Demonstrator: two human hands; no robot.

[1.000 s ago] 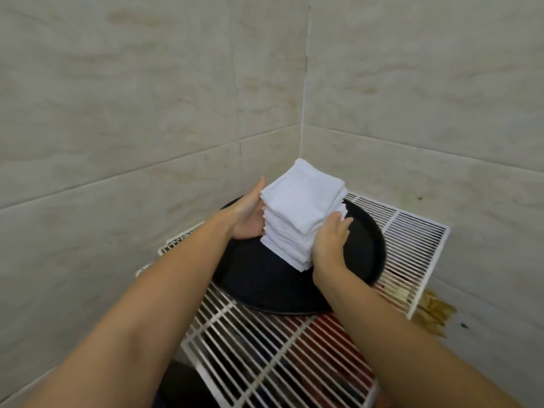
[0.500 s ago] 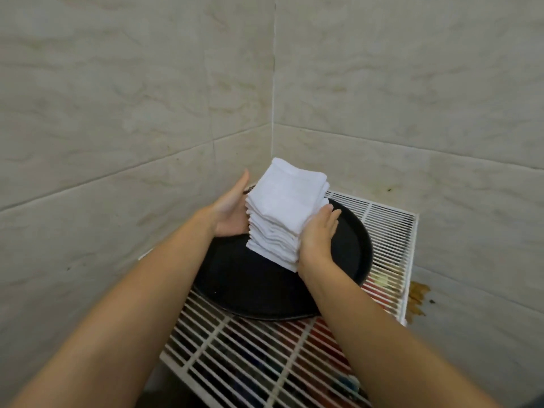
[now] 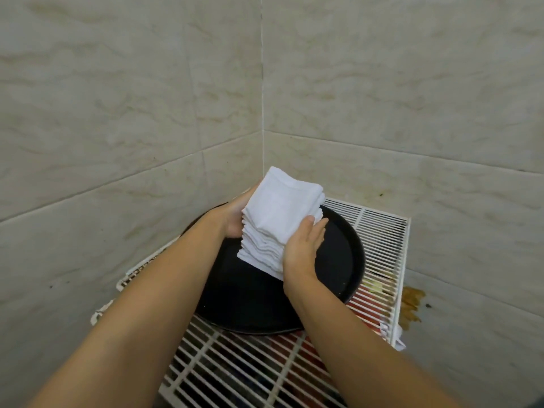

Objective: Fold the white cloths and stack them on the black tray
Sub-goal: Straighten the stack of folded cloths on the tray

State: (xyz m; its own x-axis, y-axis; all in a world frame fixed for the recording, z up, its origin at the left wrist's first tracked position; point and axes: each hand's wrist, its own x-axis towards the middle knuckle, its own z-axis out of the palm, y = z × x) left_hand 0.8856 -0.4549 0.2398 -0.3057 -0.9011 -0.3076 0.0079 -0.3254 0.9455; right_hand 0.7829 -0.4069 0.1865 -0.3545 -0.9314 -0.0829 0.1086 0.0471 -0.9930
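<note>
A stack of several folded white cloths [image 3: 276,219] stands on a round black tray [image 3: 338,260] in the corner. My left hand [image 3: 235,216] lies flat against the stack's left side, its fingers hidden behind the cloths. My right hand [image 3: 303,248] presses the stack's right front side with straight fingers, the thumb near the top cloth. The stack leans slightly toward the wall corner.
The tray rests on a white wire rack [image 3: 379,231] set against two tiled walls [image 3: 412,83]. Red and dark items show through the rack's bars below. A brown stain [image 3: 412,304] marks the right wall beside the rack's edge.
Both hands stayed pressed on the stack's sides. The stack's top has tilted a little toward the corner, and the left hand has slid further behind the cloths. The view shifted.
</note>
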